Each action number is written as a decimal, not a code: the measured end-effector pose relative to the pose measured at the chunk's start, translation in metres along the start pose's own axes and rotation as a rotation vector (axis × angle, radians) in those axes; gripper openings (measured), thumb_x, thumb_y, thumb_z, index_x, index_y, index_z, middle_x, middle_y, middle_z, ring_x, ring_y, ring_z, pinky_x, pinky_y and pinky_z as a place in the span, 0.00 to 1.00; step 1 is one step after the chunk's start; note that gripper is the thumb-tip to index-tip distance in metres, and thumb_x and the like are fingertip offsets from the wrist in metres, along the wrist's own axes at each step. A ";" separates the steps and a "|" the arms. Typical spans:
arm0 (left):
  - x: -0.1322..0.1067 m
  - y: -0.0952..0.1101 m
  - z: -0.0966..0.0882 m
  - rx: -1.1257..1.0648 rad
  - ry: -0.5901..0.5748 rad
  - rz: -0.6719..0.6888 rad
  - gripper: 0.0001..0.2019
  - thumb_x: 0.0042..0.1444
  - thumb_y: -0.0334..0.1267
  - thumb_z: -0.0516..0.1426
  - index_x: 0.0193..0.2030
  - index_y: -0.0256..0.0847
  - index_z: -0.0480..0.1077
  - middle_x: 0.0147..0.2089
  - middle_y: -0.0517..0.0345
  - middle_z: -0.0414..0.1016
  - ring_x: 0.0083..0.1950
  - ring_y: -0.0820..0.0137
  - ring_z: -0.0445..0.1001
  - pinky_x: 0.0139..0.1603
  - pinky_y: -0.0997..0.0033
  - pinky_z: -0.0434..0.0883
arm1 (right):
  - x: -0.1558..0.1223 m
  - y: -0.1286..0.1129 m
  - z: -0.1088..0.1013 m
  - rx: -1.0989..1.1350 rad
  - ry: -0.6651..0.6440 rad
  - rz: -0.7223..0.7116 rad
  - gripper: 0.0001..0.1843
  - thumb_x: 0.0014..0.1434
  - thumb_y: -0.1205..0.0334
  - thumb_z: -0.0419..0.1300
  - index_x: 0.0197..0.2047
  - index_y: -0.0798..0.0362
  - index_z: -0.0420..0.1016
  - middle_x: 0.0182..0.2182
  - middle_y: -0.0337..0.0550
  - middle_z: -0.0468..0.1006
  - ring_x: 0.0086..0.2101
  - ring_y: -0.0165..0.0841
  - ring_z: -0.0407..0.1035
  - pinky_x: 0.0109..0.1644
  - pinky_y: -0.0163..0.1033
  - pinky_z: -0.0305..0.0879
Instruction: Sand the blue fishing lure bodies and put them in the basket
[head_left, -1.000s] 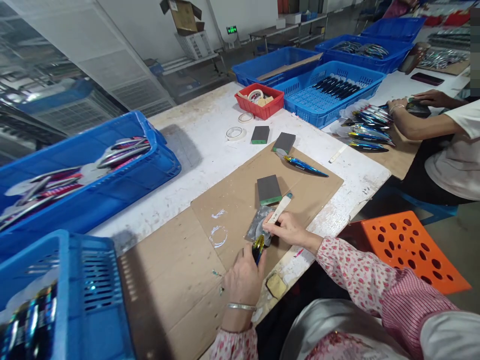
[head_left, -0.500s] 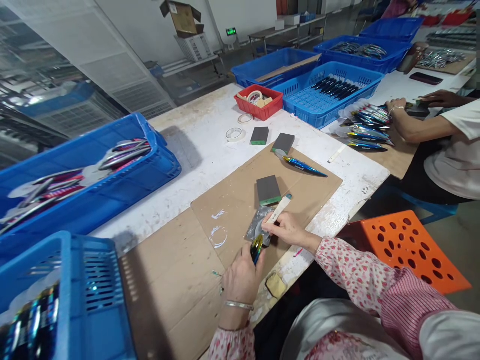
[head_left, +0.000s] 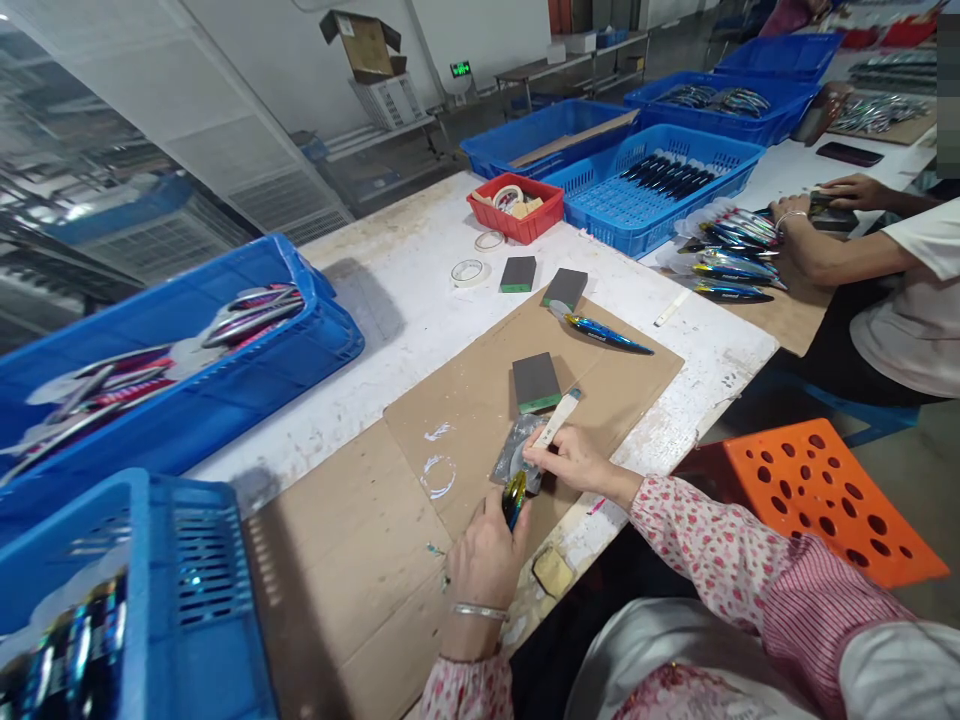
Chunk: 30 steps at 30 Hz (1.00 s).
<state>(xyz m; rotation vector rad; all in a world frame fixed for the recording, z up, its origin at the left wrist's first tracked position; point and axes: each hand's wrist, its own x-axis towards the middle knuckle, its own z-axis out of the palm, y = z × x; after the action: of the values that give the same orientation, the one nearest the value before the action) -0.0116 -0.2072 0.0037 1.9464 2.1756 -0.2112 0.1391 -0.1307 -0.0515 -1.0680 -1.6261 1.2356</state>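
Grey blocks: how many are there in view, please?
3: one block beside the tape, one at the cardboard's far edge, one by the right hand. The co-worker's hands may hide another.

Lure (head_left: 514,496), one: glossy, yellow at the head, dark with blue behind; body mostly hidden in the grip, head towards 12 o'clock. Flat stick (head_left: 556,424), one: off-white, faintly marked, dark greenish tip; lower end gripped, held aslant, tip towards 1 o'clock; placed at 1 o'clock from the lure.
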 end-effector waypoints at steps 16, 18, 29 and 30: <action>0.000 -0.001 0.010 0.050 0.038 0.011 0.20 0.64 0.50 0.46 0.53 0.39 0.66 0.39 0.48 0.78 0.36 0.61 0.79 0.30 0.69 0.65 | 0.001 -0.001 0.000 0.028 0.054 -0.063 0.16 0.61 0.51 0.58 0.32 0.55 0.74 0.28 0.40 0.74 0.26 0.29 0.67 0.30 0.31 0.61; -0.001 0.001 0.009 0.059 0.033 0.012 0.20 0.64 0.50 0.46 0.53 0.40 0.66 0.40 0.49 0.78 0.36 0.61 0.79 0.30 0.69 0.65 | 0.002 0.002 0.001 0.107 0.066 -0.047 0.17 0.60 0.48 0.59 0.31 0.55 0.73 0.26 0.39 0.73 0.25 0.28 0.66 0.29 0.31 0.61; -0.008 0.008 0.017 0.211 0.162 0.025 0.21 0.66 0.49 0.42 0.49 0.39 0.68 0.36 0.50 0.75 0.34 0.66 0.76 0.26 0.72 0.61 | -0.008 0.001 -0.005 0.213 0.081 -0.051 0.15 0.59 0.51 0.61 0.36 0.56 0.75 0.27 0.38 0.71 0.26 0.27 0.62 0.29 0.31 0.58; -0.008 0.007 0.019 0.214 0.174 0.030 0.21 0.66 0.50 0.42 0.49 0.39 0.68 0.36 0.50 0.75 0.35 0.66 0.76 0.26 0.72 0.61 | -0.008 0.001 -0.005 0.197 0.075 -0.051 0.14 0.59 0.52 0.61 0.36 0.56 0.75 0.26 0.38 0.71 0.25 0.27 0.63 0.29 0.31 0.58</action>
<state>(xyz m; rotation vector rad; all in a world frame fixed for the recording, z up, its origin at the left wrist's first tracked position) -0.0026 -0.2182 -0.0121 2.1861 2.3144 -0.2907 0.1464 -0.1369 -0.0520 -0.9335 -1.4332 1.2776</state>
